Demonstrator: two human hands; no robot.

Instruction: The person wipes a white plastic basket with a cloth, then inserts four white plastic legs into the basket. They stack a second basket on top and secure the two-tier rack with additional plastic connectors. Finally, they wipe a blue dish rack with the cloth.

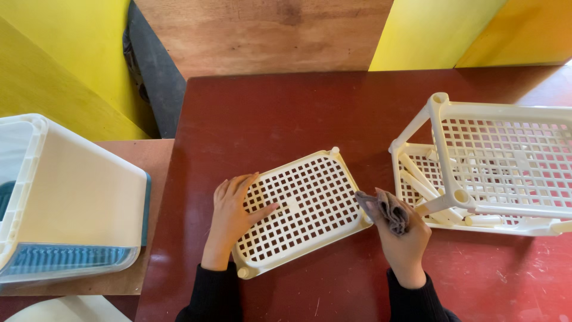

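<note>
Dark red tabletop (333,113) fills the view, with yellow walls behind. Nearest, the left hand (231,213) lies flat, fingers spread, on the left edge of a cream grid tray (304,209), thumb across its holes. The right hand (404,237) is clamped on a grey cloth (384,209) touching the tray's right edge; its fingers are hidden under the cloth. Farther right, a cream rack (506,149) holds loose cream tubes (420,179) on its lower shelf and is cut off by the frame. At left, a white bin (77,191) is cut off, its contents unseen.
</note>
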